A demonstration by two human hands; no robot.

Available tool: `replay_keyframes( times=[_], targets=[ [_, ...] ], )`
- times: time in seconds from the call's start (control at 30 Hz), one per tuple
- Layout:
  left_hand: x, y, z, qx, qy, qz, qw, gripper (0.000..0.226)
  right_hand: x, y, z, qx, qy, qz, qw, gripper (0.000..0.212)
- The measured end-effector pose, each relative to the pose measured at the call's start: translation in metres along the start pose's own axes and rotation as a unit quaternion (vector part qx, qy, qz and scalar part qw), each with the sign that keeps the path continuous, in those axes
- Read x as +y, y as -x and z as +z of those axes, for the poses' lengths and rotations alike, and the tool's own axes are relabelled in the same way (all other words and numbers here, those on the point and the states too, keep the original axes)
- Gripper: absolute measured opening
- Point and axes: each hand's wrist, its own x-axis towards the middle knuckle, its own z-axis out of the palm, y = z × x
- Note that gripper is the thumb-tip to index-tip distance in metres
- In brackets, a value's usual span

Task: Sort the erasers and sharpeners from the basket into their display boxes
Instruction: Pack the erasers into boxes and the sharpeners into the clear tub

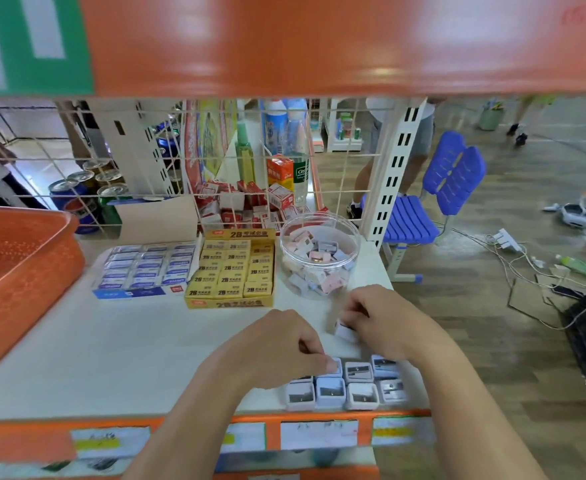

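Observation:
Several white sharpeners (359, 384) lie in two rows at the shelf's front right edge. My left hand (284, 344) has its fingers curled, with the fingertips on the row's nearest sharpener (334, 366). Just behind, my right hand (385, 317) pinches another white sharpener (345, 331) above the shelf. Further back stand a blue-and-white eraser box (142, 268), a yellow 2B eraser box (231, 270) and a clear round tub (319, 252) of pink and white sharpeners. The orange basket (14, 271) sits at the left.
A wire grid (180, 161) backs the white shelf (111, 341), with drinks and red packets behind it. An orange panel hangs overhead. To the right are a blue chair (433, 199), floor cables and a person's legs.

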Motion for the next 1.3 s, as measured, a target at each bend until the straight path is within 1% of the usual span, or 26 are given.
replay_keyframes(
  times=[0.13, 0.27, 0.4, 0.5, 0.57, 0.67, 0.73, 0.77, 0.83, 0.9, 1.0, 1.13, 1.2, 1.3],
  targets=[
    [0.001, -0.001, 0.002, -0.004, -0.008, -0.002, 1.0, 0.026, 0.0, 0.006, 0.001, 0.035, -0.043, 0.017, 0.998, 0.017],
    [0.001, -0.001, 0.002, 0.003, -0.002, 0.0, 1.0, 0.028, 0.001, 0.009, 0.004, 0.075, -0.096, 0.015, 0.992, 0.013],
    [0.001, -0.001, 0.003, 0.014, 0.008, 0.006, 1.0, 0.028, -0.002, 0.01, 0.004, 0.1, -0.193, -0.007, 0.976, 0.006],
    [0.001, -0.002, 0.003, 0.025, 0.013, 0.012, 1.0, 0.023, -0.009, 0.008, 0.004, 0.134, -0.322, -0.034, 0.937, 0.005],
    [0.002, -0.002, 0.003, 0.028, 0.02, 0.012, 0.999, 0.019, -0.016, 0.005, 0.003, 0.167, -0.386, -0.038, 0.907, 0.004],
    [0.001, -0.002, 0.002, 0.031, 0.033, 0.012, 0.999, 0.018, -0.024, -0.003, 0.001, 0.207, -0.446, -0.031, 0.87, 0.009],
    [0.0, -0.002, 0.0, 0.039, 0.042, 0.011, 0.998, 0.017, -0.028, -0.009, -0.002, 0.232, -0.468, -0.03, 0.852, 0.008],
    [-0.001, -0.002, -0.001, 0.043, 0.047, 0.009, 0.998, 0.016, -0.03, -0.013, -0.003, 0.244, -0.468, -0.031, 0.849, 0.007],
    [-0.002, -0.002, -0.003, 0.055, 0.057, 0.005, 0.997, 0.016, -0.033, -0.018, -0.005, 0.263, -0.448, -0.031, 0.854, 0.007],
    [-0.004, -0.002, -0.006, 0.072, 0.058, 0.005, 0.996, 0.018, -0.034, -0.025, -0.005, 0.282, -0.411, -0.032, 0.867, 0.009],
    [-0.007, -0.002, -0.011, 0.095, 0.06, 0.007, 0.994, 0.019, -0.035, -0.035, -0.005, 0.312, -0.323, -0.031, 0.893, 0.013],
    [-0.01, -0.001, -0.018, 0.112, 0.079, 0.0, 0.991, 0.019, -0.035, -0.043, -0.004, 0.294, -0.271, -0.014, 0.917, 0.01],
    [-0.01, -0.002, -0.021, 0.125, 0.085, -0.002, 0.989, 0.018, -0.033, -0.045, -0.003, 0.292, -0.263, -0.007, 0.919, 0.006],
    [-0.009, -0.005, -0.028, 0.158, 0.104, -0.001, 0.982, 0.017, -0.028, -0.046, -0.004, 0.303, -0.276, -0.013, 0.912, 0.011]
  ],
)
